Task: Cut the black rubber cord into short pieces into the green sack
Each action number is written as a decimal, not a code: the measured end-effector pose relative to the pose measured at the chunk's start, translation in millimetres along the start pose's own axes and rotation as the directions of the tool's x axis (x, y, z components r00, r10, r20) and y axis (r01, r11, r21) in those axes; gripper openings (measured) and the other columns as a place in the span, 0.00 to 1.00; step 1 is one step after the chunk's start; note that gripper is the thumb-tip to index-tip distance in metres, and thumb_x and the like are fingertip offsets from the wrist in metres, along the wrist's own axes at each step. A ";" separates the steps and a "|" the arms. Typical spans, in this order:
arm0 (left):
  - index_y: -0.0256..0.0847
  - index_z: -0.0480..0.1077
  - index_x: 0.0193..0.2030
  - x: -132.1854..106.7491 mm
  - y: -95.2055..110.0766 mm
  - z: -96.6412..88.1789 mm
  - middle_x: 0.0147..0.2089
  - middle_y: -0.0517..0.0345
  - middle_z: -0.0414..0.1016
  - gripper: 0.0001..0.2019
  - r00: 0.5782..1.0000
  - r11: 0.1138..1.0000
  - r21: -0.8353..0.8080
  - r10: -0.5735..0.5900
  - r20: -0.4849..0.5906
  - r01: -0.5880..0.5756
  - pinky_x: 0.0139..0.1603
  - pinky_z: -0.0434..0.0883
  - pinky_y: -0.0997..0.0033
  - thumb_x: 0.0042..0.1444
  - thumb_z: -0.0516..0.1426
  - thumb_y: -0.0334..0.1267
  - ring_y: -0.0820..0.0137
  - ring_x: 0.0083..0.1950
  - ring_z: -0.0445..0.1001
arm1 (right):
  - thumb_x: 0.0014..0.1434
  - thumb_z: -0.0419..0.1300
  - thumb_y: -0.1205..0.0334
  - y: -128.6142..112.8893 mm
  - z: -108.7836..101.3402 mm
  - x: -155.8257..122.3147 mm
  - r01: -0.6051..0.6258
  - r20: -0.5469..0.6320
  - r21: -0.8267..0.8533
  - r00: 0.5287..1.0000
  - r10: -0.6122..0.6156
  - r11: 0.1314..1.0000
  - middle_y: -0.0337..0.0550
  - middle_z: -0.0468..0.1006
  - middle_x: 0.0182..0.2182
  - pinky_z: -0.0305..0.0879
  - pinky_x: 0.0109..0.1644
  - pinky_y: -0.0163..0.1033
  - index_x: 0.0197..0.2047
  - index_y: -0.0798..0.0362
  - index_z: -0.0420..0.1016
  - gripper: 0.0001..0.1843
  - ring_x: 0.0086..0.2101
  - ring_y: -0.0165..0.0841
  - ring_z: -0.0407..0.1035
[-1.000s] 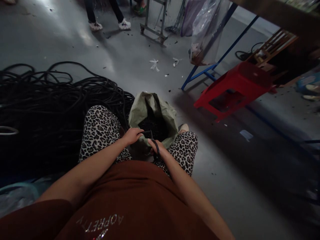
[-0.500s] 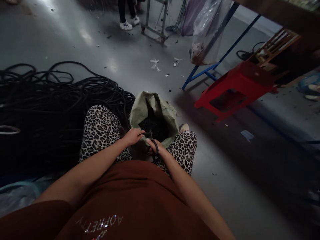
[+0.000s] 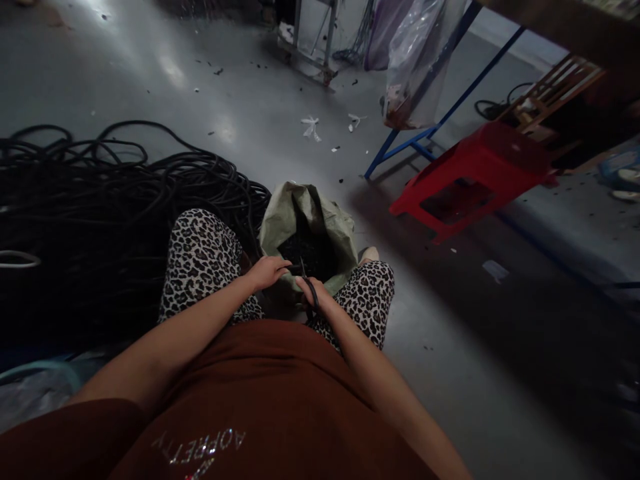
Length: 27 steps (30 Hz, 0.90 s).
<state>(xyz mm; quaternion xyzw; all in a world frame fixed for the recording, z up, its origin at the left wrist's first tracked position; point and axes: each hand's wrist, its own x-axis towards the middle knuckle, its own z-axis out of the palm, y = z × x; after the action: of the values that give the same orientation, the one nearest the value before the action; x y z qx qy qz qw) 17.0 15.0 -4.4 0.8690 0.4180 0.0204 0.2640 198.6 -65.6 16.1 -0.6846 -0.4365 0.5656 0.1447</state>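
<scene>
I sit with my knees apart above a green sack [image 3: 285, 217] that stands open on the floor with dark scraps inside. My left hand [image 3: 266, 272] is closed in a pinch on the end of a black cable [image 3: 294, 268] at the sack's near rim. My right hand [image 3: 314, 297] is closed round the black handles of scissors [image 3: 309, 288], whose blades point at the cable end. The hands are almost touching, between my leopard-print trouser legs.
A big heap of black cable [image 3: 100, 220] covers the floor on my left. A red plastic stool [image 3: 475, 175] stands at the right under a blue-legged table [image 3: 430, 133]. A clear bag [image 3: 415, 60] hangs from the table. Scraps litter the grey floor.
My hands have stayed at the sack's rim, barely shifted. A person's feet in white shoes at the top moved right and have gone out of view.
</scene>
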 end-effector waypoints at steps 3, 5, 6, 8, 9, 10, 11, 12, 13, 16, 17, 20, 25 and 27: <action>0.44 0.73 0.54 0.2 -0.5 1.0 0.50 0.54 0.79 0.16 1.000 1.000 -0.002 -0.007 0.000 0.007 0.53 0.69 0.67 0.62 0.52 0.36 0.65 0.51 0.75 | 0.67 0.54 0.53 0.9 1.3 1.1 -0.026 -0.038 0.009 0.999 0.026 1.000 0.42 0.73 0.20 0.64 0.28 0.30 0.45 0.63 0.77 0.21 0.23 0.31 0.70; 0.44 0.73 0.54 -0.2 -1.0 1.0 0.50 0.53 0.79 0.16 1.000 1.000 -0.001 0.004 0.002 -0.004 0.54 0.69 0.67 0.62 0.52 0.37 0.65 0.52 0.75 | 0.66 0.55 0.52 1.6 1.8 1.8 -0.056 -0.057 0.012 0.997 0.056 0.998 0.43 0.73 0.20 0.63 0.26 0.31 0.46 0.64 0.76 0.21 0.21 0.31 0.69; 0.43 0.73 0.54 -0.5 -1.5 0.7 0.50 0.53 0.79 0.16 1.000 1.000 0.003 0.009 0.002 -0.009 0.54 0.68 0.67 0.62 0.53 0.37 0.65 0.52 0.75 | 0.66 0.55 0.51 2.2 1.9 2.2 -0.069 -0.064 0.013 0.995 0.070 0.997 0.43 0.73 0.20 0.63 0.25 0.31 0.47 0.64 0.76 0.22 0.20 0.31 0.68; 0.41 0.73 0.55 -1.2 -3.0 -0.5 0.51 0.51 0.78 0.16 1.000 1.000 0.023 0.003 -0.002 -0.003 0.55 0.68 0.65 0.61 0.53 0.38 0.63 0.52 0.75 | 0.66 0.55 0.51 3.9 1.9 3.1 -0.084 -0.078 0.016 0.993 0.085 0.996 0.42 0.73 0.19 0.63 0.24 0.31 0.46 0.63 0.77 0.21 0.19 0.30 0.68; 0.41 0.73 0.55 -1.6 -3.9 -1.2 0.51 0.50 0.78 0.17 1.000 0.999 0.038 -0.004 -0.004 0.004 0.56 0.68 0.64 0.61 0.54 0.38 0.63 0.52 0.74 | 0.66 0.54 0.52 4.8 1.8 3.4 -0.083 -0.085 0.018 0.993 0.085 0.996 0.42 0.72 0.19 0.63 0.24 0.31 0.45 0.63 0.77 0.21 0.19 0.30 0.67; 0.41 0.73 0.55 -1.8 -4.7 -1.9 0.51 0.50 0.78 0.17 1.000 0.999 0.053 -0.011 -0.006 0.011 0.56 0.67 0.63 0.61 0.53 0.38 0.62 0.53 0.74 | 0.67 0.54 0.52 5.6 1.7 3.6 -0.079 -0.088 0.022 0.993 0.081 0.997 0.42 0.72 0.18 0.62 0.24 0.30 0.43 0.63 0.77 0.21 0.18 0.29 0.67; 0.41 0.73 0.55 -2.0 -5.4 -2.7 0.51 0.49 0.78 0.17 1.000 0.998 0.066 -0.013 -0.004 0.013 0.56 0.67 0.63 0.61 0.53 0.38 0.62 0.53 0.74 | 0.67 0.54 0.52 6.2 1.5 3.4 -0.077 -0.089 0.027 0.993 0.079 0.997 0.41 0.71 0.18 0.62 0.23 0.30 0.43 0.63 0.77 0.21 0.17 0.29 0.66; 0.41 0.73 0.55 -2.1 -5.9 -3.4 0.50 0.49 0.78 0.16 1.000 0.997 0.079 -0.013 0.001 0.012 0.56 0.67 0.62 0.61 0.53 0.37 0.62 0.53 0.74 | 0.67 0.53 0.52 6.4 1.4 3.1 -0.076 -0.085 0.032 0.993 0.078 0.997 0.40 0.70 0.17 0.62 0.22 0.30 0.42 0.63 0.77 0.21 0.16 0.28 0.65; 0.41 0.73 0.54 -2.1 -6.1 -4.1 0.50 0.49 0.78 0.16 1.000 0.996 0.090 -0.009 0.009 0.008 0.56 0.67 0.62 0.62 0.53 0.37 0.62 0.52 0.74 | 0.67 0.53 0.53 6.3 1.3 2.4 -0.076 -0.078 0.037 0.994 0.078 0.996 0.39 0.70 0.17 0.61 0.21 0.31 0.42 0.63 0.77 0.20 0.15 0.28 0.64; 0.41 0.74 0.54 -2.2 -5.2 -5.9 0.47 0.49 0.78 0.16 0.999 0.992 0.126 0.000 0.036 -0.005 0.54 0.67 0.62 0.62 0.52 0.37 0.62 0.50 0.74 | 0.68 0.53 0.54 3.9 0.9 -0.5 -0.083 -0.046 0.039 0.995 0.085 0.996 0.39 0.69 0.17 0.60 0.19 0.31 0.39 0.62 0.77 0.19 0.14 0.28 0.63; 0.41 0.74 0.54 -2.3 -4.5 -6.3 0.45 0.49 0.78 0.16 0.999 0.990 0.138 0.002 0.045 -0.008 0.54 0.67 0.63 0.62 0.52 0.37 0.62 0.49 0.74 | 0.68 0.53 0.55 2.8 0.8 -1.5 -0.086 -0.035 0.031 0.996 0.087 0.996 0.39 0.69 0.17 0.60 0.19 0.31 0.38 0.62 0.77 0.20 0.14 0.28 0.63; 0.42 0.75 0.52 -2.9 -3.5 -6.9 0.42 0.49 0.78 0.15 0.998 0.988 0.154 0.003 0.064 -0.013 0.52 0.67 0.63 0.61 0.54 0.37 0.61 0.47 0.75 | 0.67 0.53 0.55 0.8 0.6 -3.3 -0.102 -0.008 -0.004 0.995 0.102 0.995 0.39 0.68 0.16 0.59 0.19 0.31 0.35 0.62 0.77 0.20 0.14 0.29 0.63; 0.44 0.77 0.49 -3.8 -7.1 -4.2 0.40 0.50 0.78 0.13 0.999 0.991 0.137 -0.014 0.052 0.007 0.51 0.67 0.64 0.60 0.55 0.36 0.61 0.46 0.75 | 0.67 0.54 0.54 4.5 0.0 -0.6 -0.105 -0.015 -0.015 0.994 0.104 0.994 0.37 0.66 0.14 0.59 0.19 0.30 0.33 0.61 0.76 0.20 0.14 0.28 0.63; 0.44 0.77 0.49 -3.7 -8.8 -2.9 0.40 0.51 0.78 0.13 0.999 0.991 0.135 -0.019 0.047 0.013 0.51 0.67 0.64 0.59 0.56 0.36 0.62 0.46 0.75 | 0.65 0.57 0.52 6.7 -0.6 1.4 -0.118 -0.047 -0.019 0.992 0.117 0.993 0.36 0.65 0.13 0.59 0.19 0.30 0.34 0.61 0.76 0.19 0.14 0.28 0.63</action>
<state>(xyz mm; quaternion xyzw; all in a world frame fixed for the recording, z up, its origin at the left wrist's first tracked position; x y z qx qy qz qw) 7.6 18.0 -5.4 0.8817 0.4189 -0.0307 0.2149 202.1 -68.2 10.7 -0.7233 -0.3982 0.5526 0.1139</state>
